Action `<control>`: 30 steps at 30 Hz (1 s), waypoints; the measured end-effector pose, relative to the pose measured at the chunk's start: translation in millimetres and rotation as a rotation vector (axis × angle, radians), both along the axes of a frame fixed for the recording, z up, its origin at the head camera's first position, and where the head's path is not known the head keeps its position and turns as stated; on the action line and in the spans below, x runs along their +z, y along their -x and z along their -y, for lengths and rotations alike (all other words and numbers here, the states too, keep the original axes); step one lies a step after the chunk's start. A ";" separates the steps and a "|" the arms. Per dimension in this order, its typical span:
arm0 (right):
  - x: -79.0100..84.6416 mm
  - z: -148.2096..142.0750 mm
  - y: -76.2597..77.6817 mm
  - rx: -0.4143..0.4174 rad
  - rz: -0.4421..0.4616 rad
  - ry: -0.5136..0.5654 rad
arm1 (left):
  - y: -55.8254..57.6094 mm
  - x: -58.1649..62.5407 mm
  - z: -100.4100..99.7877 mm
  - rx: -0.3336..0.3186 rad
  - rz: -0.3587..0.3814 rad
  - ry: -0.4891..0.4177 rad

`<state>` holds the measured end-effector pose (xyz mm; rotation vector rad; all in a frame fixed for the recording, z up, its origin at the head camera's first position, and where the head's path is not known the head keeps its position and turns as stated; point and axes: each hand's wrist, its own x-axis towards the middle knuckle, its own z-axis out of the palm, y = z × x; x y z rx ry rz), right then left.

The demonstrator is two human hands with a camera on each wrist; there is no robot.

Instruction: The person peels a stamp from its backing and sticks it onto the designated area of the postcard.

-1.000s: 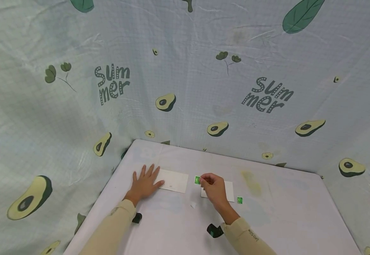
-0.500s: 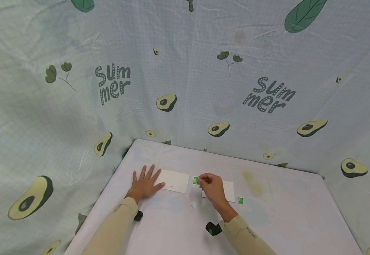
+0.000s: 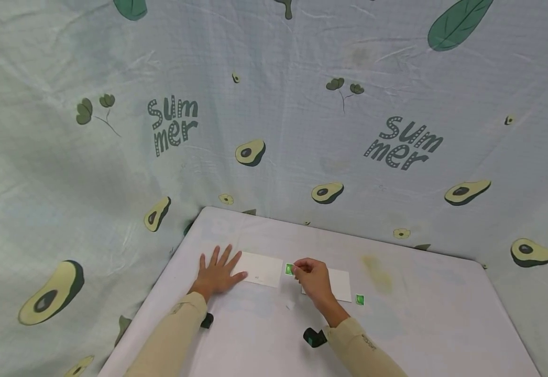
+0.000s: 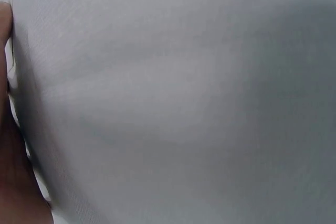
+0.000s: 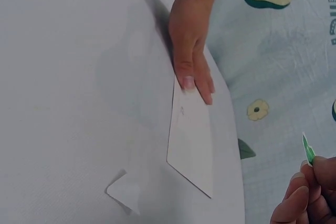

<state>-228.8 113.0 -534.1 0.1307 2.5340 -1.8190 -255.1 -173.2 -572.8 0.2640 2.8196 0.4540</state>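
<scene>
My left hand (image 3: 217, 276) lies flat with fingers spread, its thumb and fingertips pressing the left edge of a white envelope or card (image 3: 264, 270) on the table. In the right wrist view, that same card (image 5: 191, 140) shows a small dark mark close to the thumb. Between thumb and fingertips, my right hand (image 3: 315, 283) pinches a small green stamp-like piece with a white border (image 3: 289, 269). The piece (image 5: 308, 151) appears nearly edge-on in the right wrist view. Mostly cloth fills the left wrist view, with part of the left hand (image 4: 16, 182) at its edge.
Beneath my right hand lies a second white card (image 3: 341, 286), partly covered. Just right of it is another green stamp-like piece (image 3: 360, 299). A white paper scrap (image 5: 125, 191) sits nearer the body. Behind the table (image 3: 420, 324) hangs an avocado-print curtain (image 3: 283, 131).
My right hand has moved slightly left with the green stamp-like piece, nearer the left card's right edge. The left hand stays on the card. The head view has shifted a little.
</scene>
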 end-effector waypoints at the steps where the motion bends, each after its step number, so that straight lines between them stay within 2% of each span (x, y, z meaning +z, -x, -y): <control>1: -0.7 0.7 1.0 0.001 -0.001 -0.002 | -0.1 -2.7 1.2 0.000 -0.012 -0.015; 13: -4.3 5.8 8.2 -0.010 0.010 -0.027 | -1.5 0.0 -0.1 0.010 -0.011 0.010; 30: -4.2 8.1 17.6 -0.024 0.012 -0.025 | -2.4 5.0 -1.0 0.011 0.013 -0.002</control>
